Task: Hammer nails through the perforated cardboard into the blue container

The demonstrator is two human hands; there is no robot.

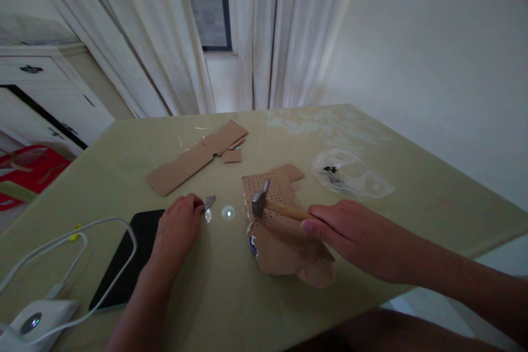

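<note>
Gripping a hammer (272, 206) by its wooden handle, right hand (350, 231) closed, head over perforated cardboard (274, 198), handle running right-to-left | left hand (177, 228) pinching small nails (209, 202), left of the hammer head, apart from it | table (412, 198) | nail count unclear; blue object under cardboard mostly hidden

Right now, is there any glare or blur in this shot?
Head view: dim and soft overall; window light glares on the table far edge, a bright spot reflects beside the left hand; the hammer looks slightly blurred; edges bend from the wide lens.
</note>
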